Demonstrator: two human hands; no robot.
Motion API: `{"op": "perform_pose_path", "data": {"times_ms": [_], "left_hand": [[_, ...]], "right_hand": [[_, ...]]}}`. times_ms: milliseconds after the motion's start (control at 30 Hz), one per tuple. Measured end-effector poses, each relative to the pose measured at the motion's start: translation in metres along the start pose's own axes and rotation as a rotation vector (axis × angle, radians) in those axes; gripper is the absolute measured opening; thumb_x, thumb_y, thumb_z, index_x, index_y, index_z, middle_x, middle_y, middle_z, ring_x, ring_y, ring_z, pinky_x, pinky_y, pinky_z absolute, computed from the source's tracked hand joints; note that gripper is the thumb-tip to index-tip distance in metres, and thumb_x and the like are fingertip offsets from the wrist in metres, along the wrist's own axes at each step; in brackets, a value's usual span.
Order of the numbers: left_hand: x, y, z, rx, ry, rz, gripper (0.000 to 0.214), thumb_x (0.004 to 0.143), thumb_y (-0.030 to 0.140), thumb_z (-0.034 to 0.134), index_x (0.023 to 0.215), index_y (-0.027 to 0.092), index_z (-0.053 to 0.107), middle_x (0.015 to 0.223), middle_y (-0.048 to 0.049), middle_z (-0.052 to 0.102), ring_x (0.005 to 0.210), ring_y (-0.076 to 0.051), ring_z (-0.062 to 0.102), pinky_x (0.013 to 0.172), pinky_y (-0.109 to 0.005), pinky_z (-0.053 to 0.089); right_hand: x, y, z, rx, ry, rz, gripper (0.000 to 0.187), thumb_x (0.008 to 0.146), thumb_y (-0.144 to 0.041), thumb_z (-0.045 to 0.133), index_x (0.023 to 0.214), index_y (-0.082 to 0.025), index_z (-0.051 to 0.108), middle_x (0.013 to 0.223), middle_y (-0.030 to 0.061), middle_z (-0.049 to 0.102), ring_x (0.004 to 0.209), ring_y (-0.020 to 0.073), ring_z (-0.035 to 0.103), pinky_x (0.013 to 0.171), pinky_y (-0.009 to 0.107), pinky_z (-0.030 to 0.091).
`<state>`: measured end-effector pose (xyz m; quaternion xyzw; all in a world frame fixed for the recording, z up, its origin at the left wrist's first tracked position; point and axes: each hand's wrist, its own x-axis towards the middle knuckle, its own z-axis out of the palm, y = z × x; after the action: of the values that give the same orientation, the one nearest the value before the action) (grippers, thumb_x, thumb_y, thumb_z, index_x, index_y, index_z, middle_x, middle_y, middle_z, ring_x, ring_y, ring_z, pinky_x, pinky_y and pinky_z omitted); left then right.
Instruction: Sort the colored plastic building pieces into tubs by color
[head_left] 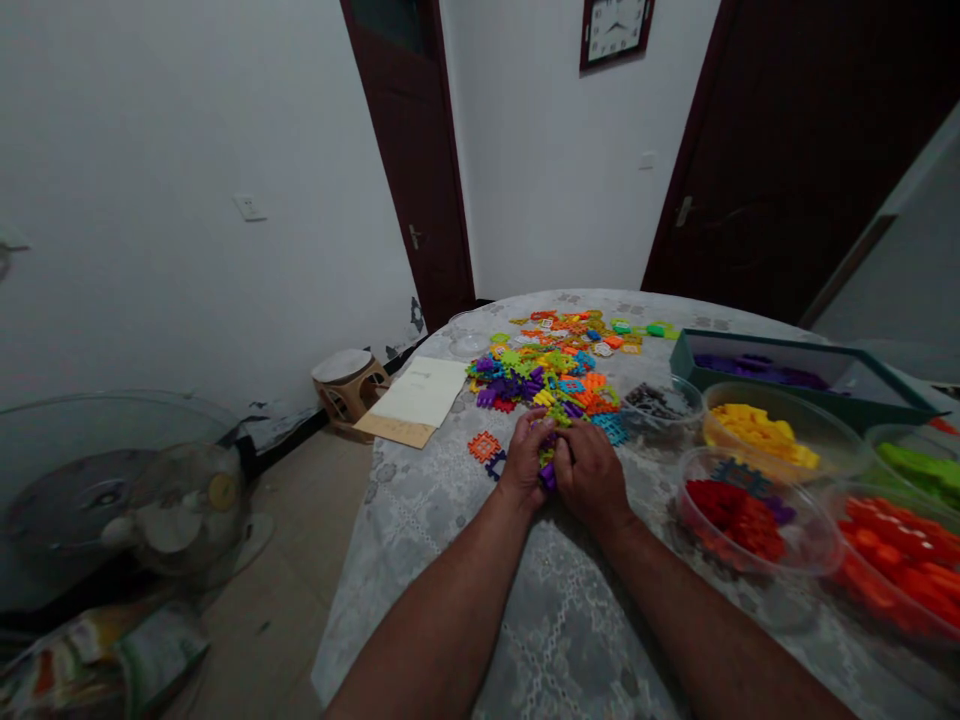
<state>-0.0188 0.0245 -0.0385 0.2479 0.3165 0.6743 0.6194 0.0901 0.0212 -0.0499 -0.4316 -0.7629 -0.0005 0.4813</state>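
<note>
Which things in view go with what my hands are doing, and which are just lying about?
Likely part of it:
- plastic pieces held between your left hand and right hand
- loose pile beyond them
- clear tubs of similar pieces

Probably just about:
- paper
- wall clock
- floor stand

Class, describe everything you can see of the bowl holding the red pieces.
The bowl is round, see-through and looks like plastic. It stands upright, open at the top, on the patterned tablecloth, right of the right forearm. Red pieces are heaped inside, with something dark blue-grey behind them and purple at their right. A bowl of orange pieces sits close by; contact is unclear.
</note>
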Motion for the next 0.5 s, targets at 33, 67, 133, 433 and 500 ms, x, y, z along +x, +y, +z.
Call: {"op": "perform_pose_path", "data": {"times_ms": [33, 67, 133, 433, 500], "left_hand": [[0.001, -0.001, -0.001, -0.027, 0.003, -0.001, 0.048, 0.07, 0.034, 0.087, 0.11, 0.023, 0.063, 0.095, 0.0001, 0.069, 0.083, -0.013, 0.067, 0.079, -0.025, 0.052], [0.003, -0.001, -0.002, -0.049, 0.01, -0.003, 0.047, 0.069, 0.033, 0.087, 0.109, 0.022, 0.064, 0.094, -0.0001, 0.069, 0.083, -0.014, 0.067, 0.08, -0.026, 0.052], [0.005, -0.003, -0.004, -0.076, 0.03, -0.007, 0.048, 0.068, 0.032, 0.088, 0.109, 0.021, 0.065, 0.094, -0.001, 0.071, 0.084, -0.015, 0.067, 0.081, -0.027, 0.053], [0.004, -0.004, -0.002, -0.217, -0.009, -0.052, 0.047, 0.068, 0.025, 0.089, 0.11, 0.019, 0.069, 0.096, -0.0026, 0.073, 0.088, -0.016, 0.071, 0.085, -0.027, 0.054], [0.005, -0.001, -0.002, -0.269, -0.037, -0.068, 0.043, 0.07, 0.03, 0.09, 0.106, 0.02, 0.069, 0.099, -0.0026, 0.074, 0.089, -0.016, 0.072, 0.086, -0.026, 0.055]], "right_hand": [[0.0, -0.001, 0.0, -0.022, 0.005, -0.003, 0.022, 0.103, -0.024, 0.044, 0.106, -0.019, 0.065, 0.106, 0.0124, 0.07, 0.105, 0.0268, 0.061, 0.1, 0.043, 0.049], [0.0, -0.002, 0.0, -0.04, 0.012, -0.011, 0.021, 0.103, -0.024, 0.044, 0.107, -0.019, 0.064, 0.103, 0.0119, 0.069, 0.101, 0.0266, 0.061, 0.096, 0.042, 0.05], [0.0, -0.003, 0.001, -0.065, 0.047, -0.042, 0.022, 0.104, -0.025, 0.046, 0.116, -0.017, 0.063, 0.103, 0.0125, 0.07, 0.098, 0.0268, 0.061, 0.094, 0.042, 0.051], [0.009, -0.005, -0.004, -0.11, -0.002, -0.093, 0.024, 0.102, -0.023, 0.05, 0.116, -0.017, 0.068, 0.107, 0.0122, 0.071, 0.101, 0.028, 0.063, 0.096, 0.045, 0.051], [0.014, -0.01, -0.006, -0.11, -0.025, -0.092, 0.026, 0.101, -0.022, 0.051, 0.118, -0.018, 0.07, 0.116, 0.0135, 0.069, 0.108, 0.0282, 0.062, 0.099, 0.044, 0.05]]}}
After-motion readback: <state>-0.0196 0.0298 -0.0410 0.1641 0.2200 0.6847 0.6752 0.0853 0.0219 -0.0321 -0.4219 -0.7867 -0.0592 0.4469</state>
